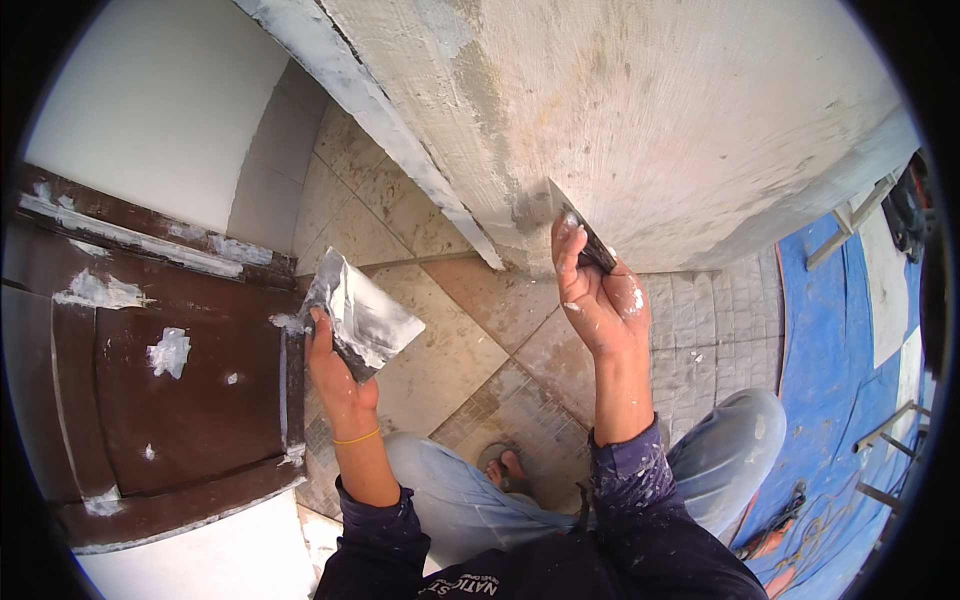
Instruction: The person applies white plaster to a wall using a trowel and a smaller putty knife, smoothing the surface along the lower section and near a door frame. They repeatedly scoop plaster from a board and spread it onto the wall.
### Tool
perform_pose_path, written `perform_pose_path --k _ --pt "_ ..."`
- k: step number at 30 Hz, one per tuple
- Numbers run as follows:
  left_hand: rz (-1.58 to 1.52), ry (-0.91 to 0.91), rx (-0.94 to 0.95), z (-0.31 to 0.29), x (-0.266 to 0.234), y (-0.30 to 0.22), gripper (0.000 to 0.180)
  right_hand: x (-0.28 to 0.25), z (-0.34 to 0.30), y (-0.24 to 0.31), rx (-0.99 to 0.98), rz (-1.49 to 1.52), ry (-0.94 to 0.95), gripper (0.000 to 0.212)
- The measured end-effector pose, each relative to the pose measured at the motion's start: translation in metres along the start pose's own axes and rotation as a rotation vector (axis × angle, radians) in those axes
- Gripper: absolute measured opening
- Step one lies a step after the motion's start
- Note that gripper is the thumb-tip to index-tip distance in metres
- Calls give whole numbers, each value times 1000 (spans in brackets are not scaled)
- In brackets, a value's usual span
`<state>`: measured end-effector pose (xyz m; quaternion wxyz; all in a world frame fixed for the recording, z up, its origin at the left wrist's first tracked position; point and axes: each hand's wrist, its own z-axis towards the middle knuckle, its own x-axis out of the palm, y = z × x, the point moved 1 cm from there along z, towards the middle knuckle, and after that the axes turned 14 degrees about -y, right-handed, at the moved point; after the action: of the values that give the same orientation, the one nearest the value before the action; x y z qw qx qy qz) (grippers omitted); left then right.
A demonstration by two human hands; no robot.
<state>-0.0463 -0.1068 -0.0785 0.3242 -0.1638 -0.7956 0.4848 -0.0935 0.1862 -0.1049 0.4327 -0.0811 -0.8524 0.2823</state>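
My left hand (340,380) is closed on the edge of a wide metal putty blade (385,318), whose face carries a smear of white putty. In my right hand (603,295) is a putty knife (598,248) with a dark handle. Its thin blade points up toward the patchy, skim-coated wall (620,120); whether it touches the surface I cannot tell. White putty spots my right fingers and palm. Both hands are apart, in front of the lower end of the wall.
A brown panelled door (190,400) with white filler patches stands at the left. Floor tiles (450,330) lie below, with grey paving (710,320) to the right. Blue sheeting (825,310), metal legs (850,225) and tangled cords (815,535) are at the far right.
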Motion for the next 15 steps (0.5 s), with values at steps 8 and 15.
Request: perform_pose_path --k 8,15 --pt "56 196 -322 -24 11 -1 36 -35 -57 -32 -922 -1287 220 44" --pt "-20 392 -660 -45 15 3 32 -43 -62 -79 -1258 -2145 1204 66"
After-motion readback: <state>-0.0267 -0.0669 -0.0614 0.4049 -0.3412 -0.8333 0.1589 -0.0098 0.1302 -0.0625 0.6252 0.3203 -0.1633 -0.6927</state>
